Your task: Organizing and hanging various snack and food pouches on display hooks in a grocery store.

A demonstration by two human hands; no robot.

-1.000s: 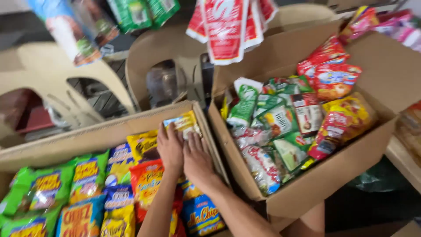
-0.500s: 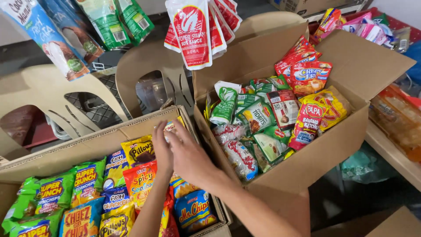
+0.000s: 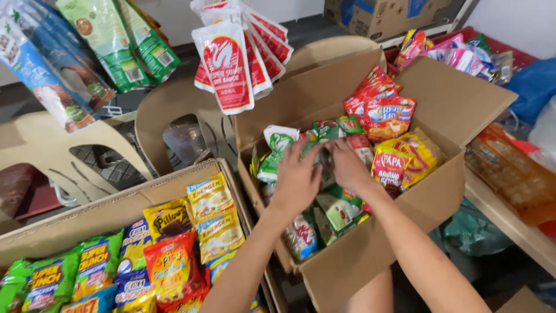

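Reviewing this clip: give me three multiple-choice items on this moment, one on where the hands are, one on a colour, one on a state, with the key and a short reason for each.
1. Where are both hands?
A. In the right-hand cardboard box of sachets
B. In the left-hand box of snack bags
C. On the plastic chair

2. What colours are the hanging pouches at top centre?
A. Blue and yellow
B. Red and white
C. Plain black

3. How do the right-hand box's flaps stand?
A. Taped shut
B. Folded shut
C. Open, standing up

Key:
1 A: the left hand and right hand are down among the packets in the right-hand cardboard box, away from the left-hand box.
2 B: the hanging pouches are white with a red panel.
3 C: the flaps stand up and the contents show.
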